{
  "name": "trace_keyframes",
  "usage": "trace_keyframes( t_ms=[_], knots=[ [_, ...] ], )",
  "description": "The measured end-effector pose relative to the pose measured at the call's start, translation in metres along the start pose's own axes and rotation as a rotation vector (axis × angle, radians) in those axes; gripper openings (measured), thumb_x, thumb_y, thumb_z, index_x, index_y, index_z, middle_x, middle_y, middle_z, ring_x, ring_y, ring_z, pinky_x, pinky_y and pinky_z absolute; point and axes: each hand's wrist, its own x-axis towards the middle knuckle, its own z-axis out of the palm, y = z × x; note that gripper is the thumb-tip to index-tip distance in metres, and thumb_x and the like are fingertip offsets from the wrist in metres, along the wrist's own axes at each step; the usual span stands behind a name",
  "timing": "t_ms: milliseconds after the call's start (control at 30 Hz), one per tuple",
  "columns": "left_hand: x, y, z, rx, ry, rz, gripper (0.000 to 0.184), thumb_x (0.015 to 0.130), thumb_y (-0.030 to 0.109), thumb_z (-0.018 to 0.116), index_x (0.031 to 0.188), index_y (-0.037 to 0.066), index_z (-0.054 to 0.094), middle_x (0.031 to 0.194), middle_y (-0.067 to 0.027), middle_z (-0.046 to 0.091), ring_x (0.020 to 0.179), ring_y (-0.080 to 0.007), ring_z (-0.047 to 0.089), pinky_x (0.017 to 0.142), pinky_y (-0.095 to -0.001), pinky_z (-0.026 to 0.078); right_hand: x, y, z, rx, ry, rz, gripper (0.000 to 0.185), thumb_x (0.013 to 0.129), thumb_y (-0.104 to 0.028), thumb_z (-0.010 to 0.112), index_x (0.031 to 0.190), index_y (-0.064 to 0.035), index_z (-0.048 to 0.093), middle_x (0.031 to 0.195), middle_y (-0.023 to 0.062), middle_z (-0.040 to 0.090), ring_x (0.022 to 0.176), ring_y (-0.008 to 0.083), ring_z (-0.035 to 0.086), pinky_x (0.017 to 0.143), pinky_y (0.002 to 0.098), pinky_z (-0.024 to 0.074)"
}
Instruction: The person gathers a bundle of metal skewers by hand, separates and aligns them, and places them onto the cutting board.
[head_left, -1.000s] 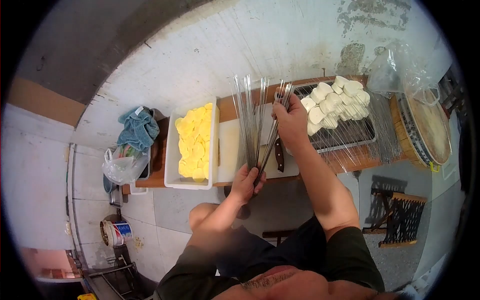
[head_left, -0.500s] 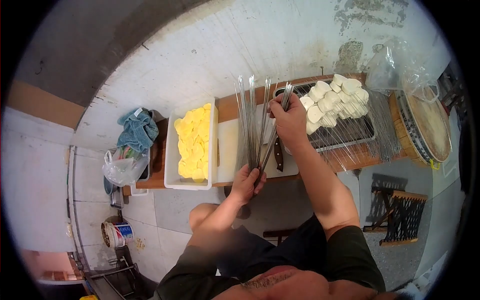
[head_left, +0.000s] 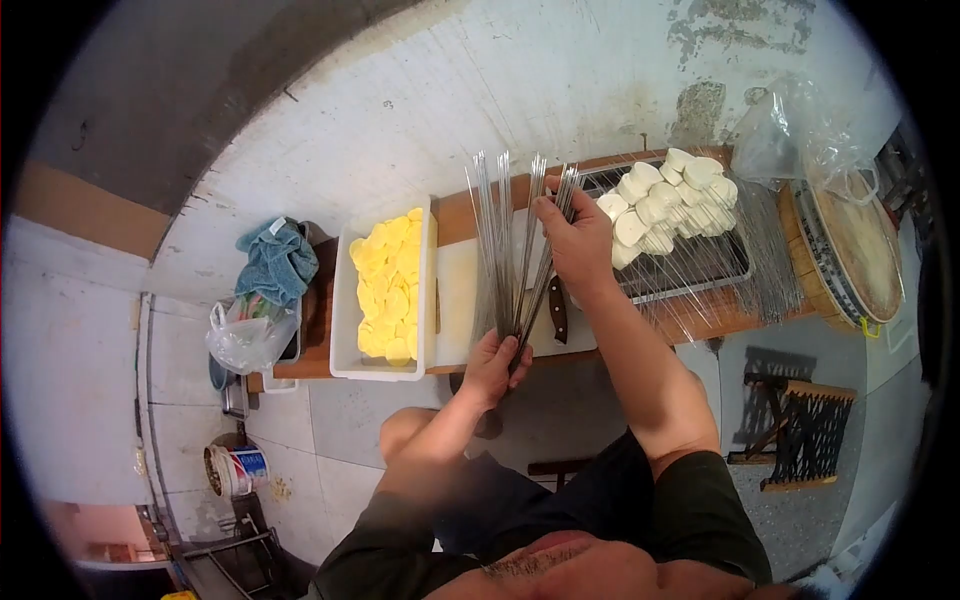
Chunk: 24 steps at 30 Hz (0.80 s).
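Observation:
A bundle of thin metal skewers stands nearly upright over the cutting board, fanned into several clusters at the top. My left hand is wrapped round its lower end. Higher up, my right hand is closed on the rightmost cluster, thumb and fingers near the tips. Behind my right forearm a knife with a dark handle lies on the board. Right of that hand, white round slices on skewers are piled over a metal tray.
Left of the board is a white plastic bin of yellow slices. A blue cloth and plastic bag sit at the far left. More loose skewers, a round wooden-sided container and a folding stool are at right.
My right hand's fingers have shifted slightly on the skewers, and the rightmost cluster's tips have moved a little left. My left hand keeps its hold.

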Motion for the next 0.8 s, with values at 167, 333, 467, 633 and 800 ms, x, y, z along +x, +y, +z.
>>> trace_keyframes(
  t_ms=[167,333,467,633,800],
  knots=[
    [0.001,-0.002,-0.005,-0.024,-0.026,0.002,0.016,0.097,0.015,0.041,0.110,0.010,0.050,0.083,-0.0017,0.056,0.059,-0.0098,0.052,0.041,-0.0216,0.038,0.000,0.001,-0.001,0.059,-0.021,-0.003,0.024,0.085,-0.010,0.064,0.106,0.0007,0.063,0.079,-0.0021,0.061,0.065,0.0043,0.050,0.059,0.0205,0.0416],
    [-0.001,0.004,0.002,0.029,-0.011,0.019,0.016,0.099,0.023,0.043,0.099,0.007,0.048,0.078,-0.0065,0.056,0.050,-0.0112,0.044,0.042,-0.0222,0.035,0.000,-0.003,0.000,0.013,-0.019,-0.015,0.020,0.085,-0.008,0.062,0.102,0.0003,0.063,0.076,-0.0018,0.060,0.064,0.0048,0.051,0.059,0.0206,0.0414],
    [0.000,-0.001,0.002,0.000,0.023,0.053,0.018,0.099,0.024,0.043,0.099,0.007,0.048,0.078,-0.0068,0.057,0.049,-0.0112,0.044,0.041,-0.0220,0.035,0.000,-0.003,0.000,0.017,-0.013,-0.011,0.018,0.084,-0.007,0.061,0.101,0.0005,0.063,0.076,-0.0018,0.060,0.065,0.0049,0.051,0.059,0.0214,0.0417],
    [0.002,-0.006,-0.002,-0.022,0.016,0.054,0.019,0.100,0.025,0.043,0.100,0.007,0.047,0.079,-0.0071,0.057,0.049,-0.0112,0.043,0.041,-0.0219,0.035,-0.001,-0.004,-0.001,0.011,-0.013,-0.008,0.019,0.084,-0.007,0.060,0.101,0.0003,0.062,0.077,-0.0020,0.059,0.067,0.0047,0.050,0.061,0.0208,0.0413],
    [0.001,0.000,-0.004,-0.022,-0.073,0.038,0.020,0.100,0.025,0.043,0.101,0.006,0.048,0.079,-0.0074,0.057,0.050,-0.0114,0.044,0.041,-0.0222,0.035,0.001,0.002,-0.002,0.147,-0.028,0.027,0.021,0.086,-0.005,0.059,0.106,-0.0031,0.060,0.076,-0.0039,0.054,0.065,0.0045,0.048,0.058,0.0202,0.0386]
  ],
)
